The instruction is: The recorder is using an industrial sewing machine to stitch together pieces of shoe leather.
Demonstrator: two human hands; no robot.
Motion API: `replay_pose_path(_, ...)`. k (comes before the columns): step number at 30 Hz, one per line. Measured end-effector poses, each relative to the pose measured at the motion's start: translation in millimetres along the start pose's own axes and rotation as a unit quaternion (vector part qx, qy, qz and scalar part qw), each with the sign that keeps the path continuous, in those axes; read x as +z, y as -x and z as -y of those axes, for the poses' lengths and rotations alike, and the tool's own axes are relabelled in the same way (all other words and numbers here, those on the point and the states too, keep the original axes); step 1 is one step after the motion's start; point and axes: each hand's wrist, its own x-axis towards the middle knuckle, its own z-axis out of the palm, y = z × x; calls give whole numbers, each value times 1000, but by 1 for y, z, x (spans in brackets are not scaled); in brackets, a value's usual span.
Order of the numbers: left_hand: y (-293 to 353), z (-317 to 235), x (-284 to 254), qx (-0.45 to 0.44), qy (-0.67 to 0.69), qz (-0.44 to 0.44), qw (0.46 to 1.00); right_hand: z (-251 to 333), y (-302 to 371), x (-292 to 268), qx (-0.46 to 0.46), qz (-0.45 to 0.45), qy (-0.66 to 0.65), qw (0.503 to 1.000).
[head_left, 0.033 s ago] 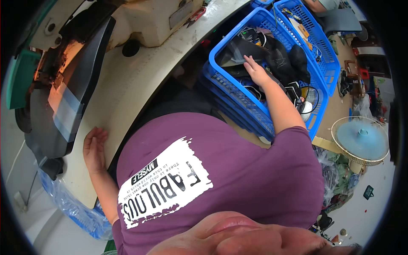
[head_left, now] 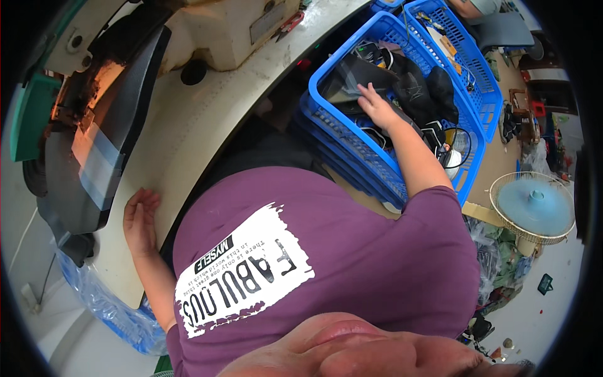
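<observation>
R hand (head_left: 380, 114) outstretched over bskt (head_left: 342, 118)

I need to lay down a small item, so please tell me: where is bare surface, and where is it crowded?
The pale tabletop has a bare patch bordered by the black panel, the cream machine base, its own edge and the left hand. The blue basket is crowded: dark pieces lie jumbled near the right hand.

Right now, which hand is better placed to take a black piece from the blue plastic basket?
Probably the right hand: it is over the blue plastic basket, fingers apart, near the black pieces. The left hand is at the pale tabletop, well away from the basket.
</observation>
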Motion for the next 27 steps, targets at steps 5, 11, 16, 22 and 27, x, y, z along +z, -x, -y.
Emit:
replay_pose_path(5, 2, 0, 3, 9, -5, -8, 1000, 26, 6, 7, 15, 70, 366, 928)
replay_pose_path(11, -2, 2, 7, 8, -1, -13, 1000, 18, -18, -7, 103, 83, 270, 954)
replay_pose_path(16, 1, 3, 10, 13, 3, -10, 1000, 63, -29, -12, 179, 165, 376, 894)
replay_pose_path(22, 0, 4, 13, 10, -2, -19, 1000, 54, -33, 15, 198, 129, 455, 859)
replay_pose_path(27, 22, -29, 12, 44, -194, 5, 980, 22, -43, -37, 147, 125, 174, 966)
